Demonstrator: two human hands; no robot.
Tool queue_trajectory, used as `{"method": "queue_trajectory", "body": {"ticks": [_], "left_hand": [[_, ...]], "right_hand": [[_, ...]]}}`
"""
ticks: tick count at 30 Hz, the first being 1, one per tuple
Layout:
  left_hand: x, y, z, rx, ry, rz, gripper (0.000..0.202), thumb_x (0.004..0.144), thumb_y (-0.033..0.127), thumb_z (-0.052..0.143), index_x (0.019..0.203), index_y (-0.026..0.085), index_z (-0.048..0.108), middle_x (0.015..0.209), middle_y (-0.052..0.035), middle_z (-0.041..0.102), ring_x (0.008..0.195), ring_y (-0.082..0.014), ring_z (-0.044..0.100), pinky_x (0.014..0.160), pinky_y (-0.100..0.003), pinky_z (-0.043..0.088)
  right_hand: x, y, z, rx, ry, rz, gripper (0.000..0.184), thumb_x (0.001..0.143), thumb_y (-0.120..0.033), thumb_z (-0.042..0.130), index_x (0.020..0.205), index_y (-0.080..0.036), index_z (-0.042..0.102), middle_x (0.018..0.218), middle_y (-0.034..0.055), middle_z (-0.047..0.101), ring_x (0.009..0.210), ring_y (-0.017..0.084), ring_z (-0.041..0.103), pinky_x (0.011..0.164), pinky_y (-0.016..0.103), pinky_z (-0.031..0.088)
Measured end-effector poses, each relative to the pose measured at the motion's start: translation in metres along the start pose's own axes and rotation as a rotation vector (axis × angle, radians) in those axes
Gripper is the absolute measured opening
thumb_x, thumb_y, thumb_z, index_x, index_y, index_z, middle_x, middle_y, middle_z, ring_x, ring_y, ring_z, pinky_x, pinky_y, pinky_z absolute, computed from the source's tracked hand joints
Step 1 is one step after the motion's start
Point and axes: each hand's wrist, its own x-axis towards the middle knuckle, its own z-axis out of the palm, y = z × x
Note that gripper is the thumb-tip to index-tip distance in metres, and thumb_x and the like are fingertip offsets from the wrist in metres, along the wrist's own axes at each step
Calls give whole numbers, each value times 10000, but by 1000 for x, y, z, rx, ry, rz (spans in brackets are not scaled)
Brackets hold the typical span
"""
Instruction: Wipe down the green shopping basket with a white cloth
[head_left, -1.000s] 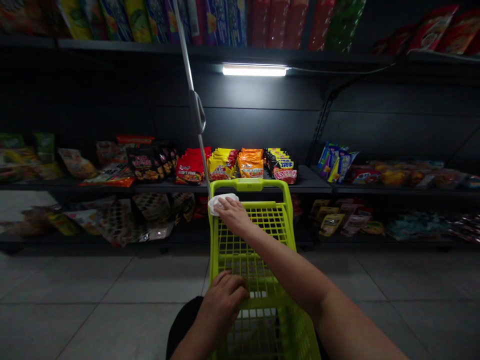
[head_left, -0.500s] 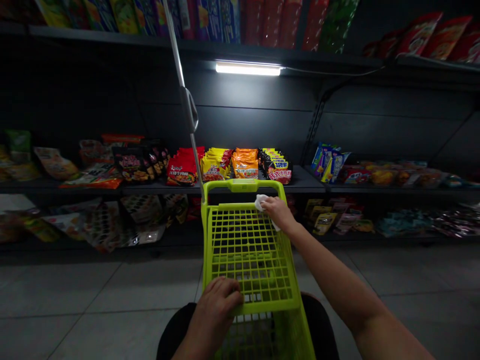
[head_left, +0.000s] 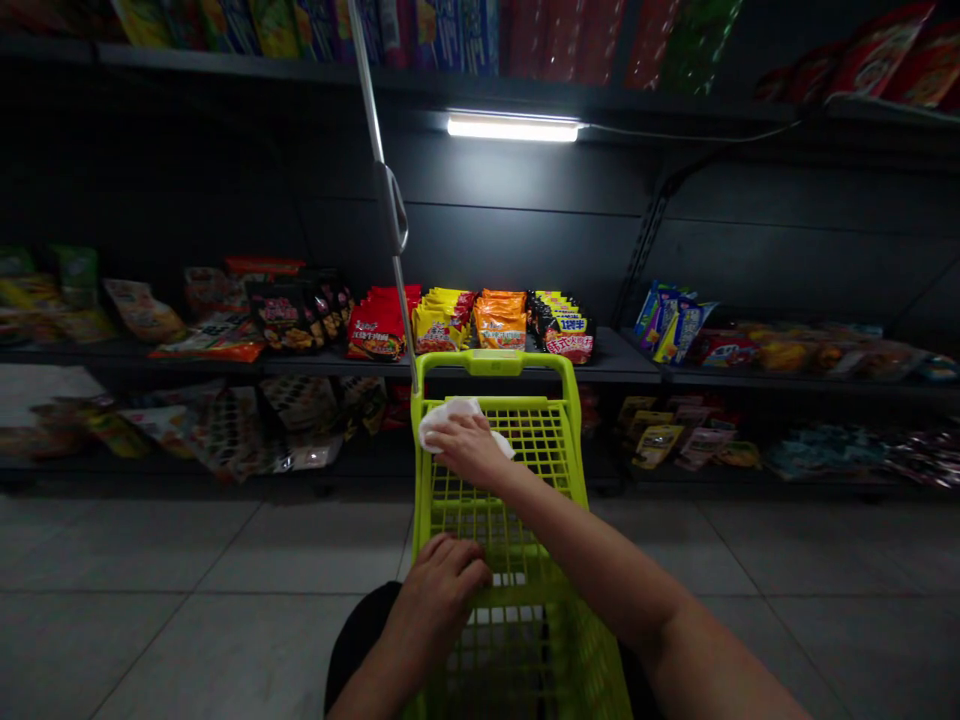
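White cloth is held in the right hand, bunched under the fingers and pressed on the far left corner of the green cart's grid panel, just below the handle. Left hand is placed at the panel's near end, fingers bent; whether the cart is gripped or only touched cannot be told.

Progress: judged mid-wipe, not finished. Only that far left patch is covered by the cloth. Rest of the panel and the handle are not being touched by it. No contrast between wiped and unwiped plastic can be made out, so what is done cannot be confirmed. Lower cart walls, if included, are judged to be left; they are partly hidden by the arms and dim light.

Materials: cart looks to be moulded plastic, square open mesh, rounded loop handle. Cloth is soft, matte, creased, one flap spread past the hand. Slim shiny pole, metal by its look, is tilted by the handle's left side, with a dark grip fitted; attachment cannot be told. Glossy crinkled red packets are stood on the dark shelf behind. Floor is smooth grey tile.
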Motion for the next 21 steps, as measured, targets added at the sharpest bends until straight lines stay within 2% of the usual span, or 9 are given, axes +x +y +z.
{"method": "queue_trajectory", "body": {"ticks": [2, 3, 5, 8, 12, 14, 16, 19, 21], "left_hand": [[-1, 1, -1, 1, 6, -2, 401, 747, -66, 560, 966, 266, 607, 1016, 29, 674, 934, -179, 590, 1033, -380, 404], [-1, 1, -2, 3, 10, -5, 395, 751, -65, 561, 963, 265, 608, 1019, 30, 674, 941, -176, 592, 1051, -383, 396], [-2, 1, -3, 8, 7, -10, 380, 761, -57, 564, 959, 265, 609, 1027, 34, 675, 955, -172, 596, 1076, -384, 383], [-4, -1, -2, 29, -29, -20, 351, 781, -32, 573, 962, 267, 614, 1023, 35, 677, 948, -176, 595, 1046, -376, 410], [-6, -3, 0, 65, 0, 20, 338, 791, -15, 583, 982, 261, 621, 1056, 17, 686, 957, -194, 598, 1021, -390, 430], [-6, -2, 0, 66, 12, 31, 324, 805, -16, 582, 978, 256, 617, 1048, 16, 688, 954, -190, 602, 1048, -397, 418], [-4, 0, -3, 52, 2, 29, 302, 820, -7, 585, 970, 253, 609, 1027, 21, 686, 937, -180, 604, 1062, -396, 413], [-1, 2, -8, 20, 9, 37, 298, 817, 14, 606, 992, 256, 603, 1033, 23, 683, 949, -177, 611, 1091, -410, 397], [-1, 2, -9, 15, 20, 42, 297, 812, 26, 621, 998, 257, 605, 1035, 24, 687, 952, -180, 615, 1099, -419, 392]], "right_hand": [[13, -2, 0, 5, 13, -36, 422, 1026, -464, 462, 1414, -325, 553, 1501, 34, 525, 1429, 325, 326, 1168, 555, 212], [17, -2, -1, -4, 16, -28, 423, 1040, -448, 430, 1424, -310, 544, 1499, 41, 525, 1425, 322, 329, 1171, 560, 204], [18, -3, -3, -29, 14, 11, 381, 1059, -353, 387, 1370, -270, 591, 1419, 68, 586, 1345, 293, 418, 1144, 521, 266], [-1, -15, -4, -64, -10, 11, 301, 1027, -269, 447, 1230, -230, 666, 1259, 92, 659, 1182, 270, 521, 1019, 455, 389], [-33, -33, -8, -36, -96, -219, 238, 1001, -257, 511, 1174, -230, 671, 1146, 63, 686, 1026, 224, 572, 880, 360, 444], [-31, -31, -12, -25, -104, -295, 253, 1010, -255, 503, 1207, -242, 661, 1181, 60, 679, 1044, 211, 574, 882, 339, 444], [-13, -23, -15, -52, -82, -243, 268, 1017, -248, 489, 1223, -238, 661, 1196, 75, 674, 1090, 222, 564, 902, 343, 444], [28, -12, -15, -108, -58, 6, 272, 1017, -239, 465, 1175, -207, 683, 1144, 105, 677, 1057, 243, 572, 876, 362, 465], [44, -16, -11, -120, -58, 128, 270, 1005, -226, 459, 1137, -190, 692, 1126, 121, 673, 1013, 248, 578, 838, 367, 480]]}}
